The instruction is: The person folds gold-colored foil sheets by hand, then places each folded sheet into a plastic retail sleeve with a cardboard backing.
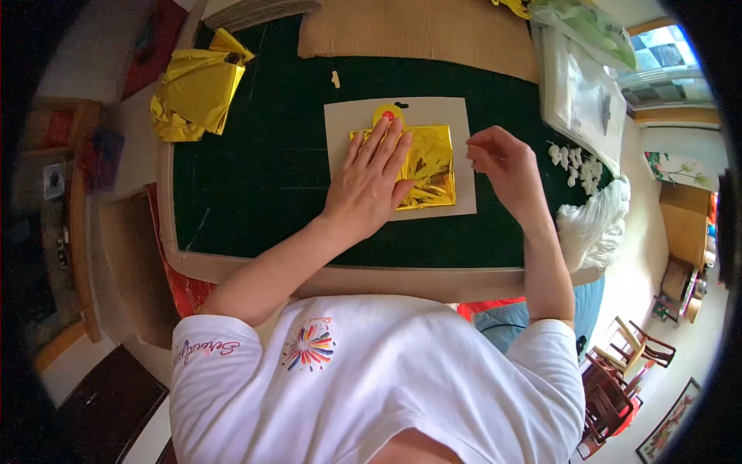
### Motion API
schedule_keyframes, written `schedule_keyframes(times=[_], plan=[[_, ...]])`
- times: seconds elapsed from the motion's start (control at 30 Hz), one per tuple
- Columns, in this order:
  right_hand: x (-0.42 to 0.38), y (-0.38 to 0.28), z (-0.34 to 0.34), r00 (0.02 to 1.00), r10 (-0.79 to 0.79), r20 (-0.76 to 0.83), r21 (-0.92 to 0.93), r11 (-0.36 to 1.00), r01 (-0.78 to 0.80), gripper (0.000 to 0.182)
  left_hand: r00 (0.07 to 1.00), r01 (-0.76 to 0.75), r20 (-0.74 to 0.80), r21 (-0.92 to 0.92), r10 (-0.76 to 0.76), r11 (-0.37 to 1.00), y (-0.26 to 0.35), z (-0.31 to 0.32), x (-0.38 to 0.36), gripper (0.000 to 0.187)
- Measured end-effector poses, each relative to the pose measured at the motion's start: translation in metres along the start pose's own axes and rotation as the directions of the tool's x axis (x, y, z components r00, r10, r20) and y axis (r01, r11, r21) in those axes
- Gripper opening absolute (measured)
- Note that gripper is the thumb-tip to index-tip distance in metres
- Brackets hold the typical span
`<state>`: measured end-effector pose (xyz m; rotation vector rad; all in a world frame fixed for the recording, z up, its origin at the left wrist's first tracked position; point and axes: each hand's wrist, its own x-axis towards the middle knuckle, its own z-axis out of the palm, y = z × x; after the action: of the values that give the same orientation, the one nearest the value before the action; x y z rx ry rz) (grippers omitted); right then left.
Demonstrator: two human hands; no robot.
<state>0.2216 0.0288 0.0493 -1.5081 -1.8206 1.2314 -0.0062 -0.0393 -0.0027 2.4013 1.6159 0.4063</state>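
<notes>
Gold foil (pixel 427 166) apparently under left hand (pixel 369 182).

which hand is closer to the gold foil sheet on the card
Left. The left hand lies flat on the gold foil sheet, pressing it to the card. The right hand hovers just off the foil's right edge.

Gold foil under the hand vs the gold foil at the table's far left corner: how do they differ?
The gold foil sheet lies flat on the beige card, pressed by the left hand; the crumpled foil sits loose and bunched on the table's corner, untouched. The sheet is a neat square; the crumpled one is irregular and looks bulkier. Both are shiny gold. The right hand rests at the card's edge.
</notes>
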Motion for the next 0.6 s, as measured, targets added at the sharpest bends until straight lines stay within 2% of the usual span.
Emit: schedule_keyframes(times=[0.03,0.07,0.1,0.17,0.2,0.23,0.3,0.33,0.4,0.5,0.57,0.6], plan=[[0.001,0.0,0.003,0.998,-0.063,-0.005,-0.081,0.995,0.063,0.009,1.0,-0.003,-0.008,-0.013,0.003,1.0,0.0,0.0,0.0,0.065],[0.004,0.0,0.007,0.988,-0.151,-0.033,-0.08,0.986,0.148,0.012,1.0,-0.003,-0.016,-0.026,0.003,1.0,0.0,0.001,0.0,0.068],[0.008,-0.005,0.01,0.987,-0.154,-0.034,-0.079,0.985,0.151,0.012,1.0,-0.004,-0.018,-0.023,0.004,1.0,0.0,0.001,0.0,0.068],[0.02,-0.017,0.015,0.91,-0.406,0.084,-0.287,0.865,0.412,0.014,1.0,0.006,0.008,0.035,-0.006,0.999,0.0,0.001,0.0,0.062],[0.027,-0.018,0.018,0.877,-0.455,0.155,-0.327,0.814,0.48,0.024,1.0,0.003,0.006,0.037,-0.003,0.999,0.001,0.001,0.0,0.062],[0.031,-0.021,0.021,0.877,-0.456,0.151,-0.328,0.814,0.48,0.024,1.0,0.006,0.007,0.028,-0.006,1.0,0.001,0.001,0.0,0.062],[0.038,-0.025,0.028,0.854,-0.428,0.296,-0.485,0.703,0.52,0.035,1.0,0.011,0.004,0.026,-0.011,1.0,0.0,0.0,-0.001,0.061],[0.041,-0.026,0.029,0.852,-0.432,0.296,-0.485,0.7,0.524,0.035,1.0,0.009,0.003,0.015,-0.009,1.0,0.0,0.001,-0.001,0.061],[0.046,-0.028,0.031,0.88,-0.311,0.359,-0.568,0.676,0.47,0.042,1.0,0.011,-0.004,0.003,-0.011,1.0,-0.001,0.001,0.0,0.062],[0.046,-0.032,0.034,0.887,-0.308,0.345,-0.602,0.653,0.46,0.04,0.997,0.031,-0.068,-0.048,-0.034,0.998,-0.004,-0.013,0.004,0.062],[0.045,-0.037,0.036,0.895,-0.283,0.346,-0.635,0.632,0.445,0.039,0.983,0.179,-0.01,-0.082,-0.181,0.98,-0.011,-0.043,0.012,0.061],[0.044,-0.039,0.037,0.903,-0.258,0.345,-0.668,0.608,0.429,0.037,0.976,0.214,-0.048,0.0,-0.214,0.977,-0.014,-0.045,0.016,0.056]])
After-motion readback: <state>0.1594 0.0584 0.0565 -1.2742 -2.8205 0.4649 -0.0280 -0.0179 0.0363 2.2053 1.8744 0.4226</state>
